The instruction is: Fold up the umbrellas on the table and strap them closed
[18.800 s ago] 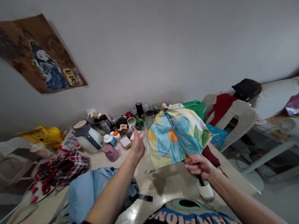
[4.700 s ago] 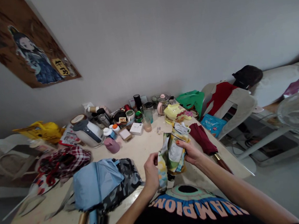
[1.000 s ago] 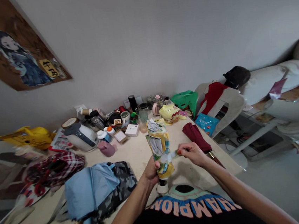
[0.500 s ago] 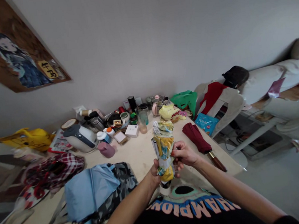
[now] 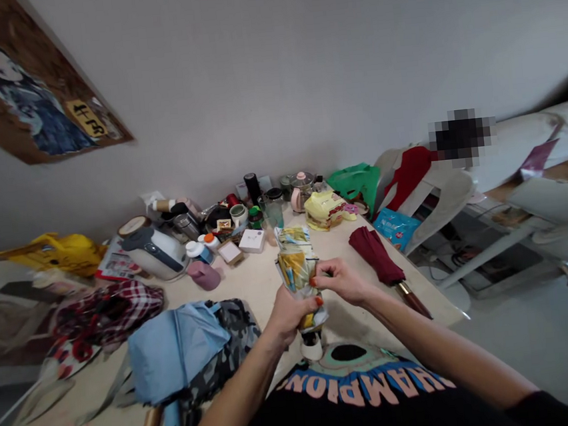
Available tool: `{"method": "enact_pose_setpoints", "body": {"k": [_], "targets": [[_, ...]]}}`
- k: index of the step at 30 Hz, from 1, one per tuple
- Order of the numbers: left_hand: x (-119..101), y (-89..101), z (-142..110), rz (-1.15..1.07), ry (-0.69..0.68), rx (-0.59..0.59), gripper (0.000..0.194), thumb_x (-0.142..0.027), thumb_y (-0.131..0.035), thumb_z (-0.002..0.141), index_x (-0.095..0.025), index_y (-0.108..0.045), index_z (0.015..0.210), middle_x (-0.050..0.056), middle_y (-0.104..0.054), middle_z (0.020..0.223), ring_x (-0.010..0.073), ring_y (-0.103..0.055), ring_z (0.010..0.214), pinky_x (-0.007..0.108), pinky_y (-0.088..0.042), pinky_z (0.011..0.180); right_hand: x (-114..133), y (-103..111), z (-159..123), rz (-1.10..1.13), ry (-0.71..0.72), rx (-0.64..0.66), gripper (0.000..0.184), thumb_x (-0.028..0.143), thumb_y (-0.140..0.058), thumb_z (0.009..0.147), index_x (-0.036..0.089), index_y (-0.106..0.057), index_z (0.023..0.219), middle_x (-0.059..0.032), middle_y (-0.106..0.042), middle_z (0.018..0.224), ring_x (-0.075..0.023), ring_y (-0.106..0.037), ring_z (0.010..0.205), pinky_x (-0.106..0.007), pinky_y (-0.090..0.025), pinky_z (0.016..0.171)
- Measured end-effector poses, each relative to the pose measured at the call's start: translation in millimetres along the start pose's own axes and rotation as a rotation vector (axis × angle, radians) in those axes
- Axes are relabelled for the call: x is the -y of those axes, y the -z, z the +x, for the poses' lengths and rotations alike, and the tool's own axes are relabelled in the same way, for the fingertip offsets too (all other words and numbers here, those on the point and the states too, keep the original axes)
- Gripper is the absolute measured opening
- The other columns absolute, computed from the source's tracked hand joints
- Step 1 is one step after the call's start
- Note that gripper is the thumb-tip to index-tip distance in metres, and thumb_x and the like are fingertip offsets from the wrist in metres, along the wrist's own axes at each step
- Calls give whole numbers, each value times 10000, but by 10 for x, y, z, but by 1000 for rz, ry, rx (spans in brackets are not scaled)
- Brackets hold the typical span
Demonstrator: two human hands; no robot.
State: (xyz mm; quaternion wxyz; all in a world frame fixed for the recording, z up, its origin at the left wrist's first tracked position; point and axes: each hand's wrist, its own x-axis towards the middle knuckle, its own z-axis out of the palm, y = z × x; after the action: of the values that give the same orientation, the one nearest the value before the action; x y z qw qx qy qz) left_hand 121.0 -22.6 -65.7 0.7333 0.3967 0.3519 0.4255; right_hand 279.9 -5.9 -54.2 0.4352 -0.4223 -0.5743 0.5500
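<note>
A folded umbrella (image 5: 295, 270) with a yellow, blue and white flower print stands upright in front of my chest, its white handle (image 5: 311, 348) at the bottom. My left hand (image 5: 288, 314) is wrapped round its lower part. My right hand (image 5: 337, 281) is closed on the fabric at the middle, fingertips pinching what looks like its strap. Both hands hover above the near edge of the beige table (image 5: 261, 283).
A light blue umbrella (image 5: 176, 344) on a camouflage one (image 5: 227, 352), and a plaid one (image 5: 103, 309), lie left. A dark red umbrella (image 5: 376, 263) lies right. A kettle (image 5: 154, 252), cups, jars and boxes crowd the far side. Chairs with clothes stand right.
The open flowered umbrella was collapsed and rolled. Over the last second my right hand drew the strap across and closed onto the bundle; the umbrella sank slightly.
</note>
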Motion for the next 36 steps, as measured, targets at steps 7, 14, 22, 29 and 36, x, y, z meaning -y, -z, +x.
{"method": "enact_pose_setpoints", "body": {"k": [7, 14, 22, 29, 36], "targets": [[216, 132, -85, -158, 94, -31, 464, -213, -856, 488, -121, -705, 917, 41, -703, 799, 133, -612, 653, 234, -485, 628, 73, 50, -151, -334, 187, 39, 253, 326, -616, 805, 174, -592, 605, -26, -571, 746, -151, -520, 739, -271, -385, 687], [265, 158, -76, -189, 107, 35, 432, -181, -831, 495, -110, -719, 906, 53, -709, 774, 135, -600, 619, 240, -475, 600, 257, 65, -361, -469, 141, -51, 216, 262, -609, 807, 170, -603, 611, 12, -555, 600, -115, -483, 597, -237, -348, 558], [339, 147, -80, -292, 123, 161, 442, -203, -816, 510, -102, -687, 920, 30, -659, 690, 97, -544, 545, 200, -416, 538, 34, 177, -346, -216, 135, -102, 258, 342, -685, 757, 165, -619, 581, -22, -592, 669, -142, -525, 652, -274, -389, 630], [469, 152, 90, -437, 257, 457, 483, -303, -859, 410, -109, -619, 781, -2, -532, 629, 76, -462, 511, 210, -355, 492, -201, -14, -144, 424, 37, -18, 316, 393, -859, 531, 172, -635, 511, -17, -622, 682, -141, -548, 662, -263, -441, 614], [176, 192, 110, -209, 272, 543, 601, -482, -849, 473, -102, -657, 897, 94, -652, 762, 208, -611, 708, 273, -425, 619, -123, -18, -158, 444, -41, -21, 302, 360, -844, 557, 155, -622, 548, -3, -615, 590, -100, -502, 496, -220, -395, 450]]}}
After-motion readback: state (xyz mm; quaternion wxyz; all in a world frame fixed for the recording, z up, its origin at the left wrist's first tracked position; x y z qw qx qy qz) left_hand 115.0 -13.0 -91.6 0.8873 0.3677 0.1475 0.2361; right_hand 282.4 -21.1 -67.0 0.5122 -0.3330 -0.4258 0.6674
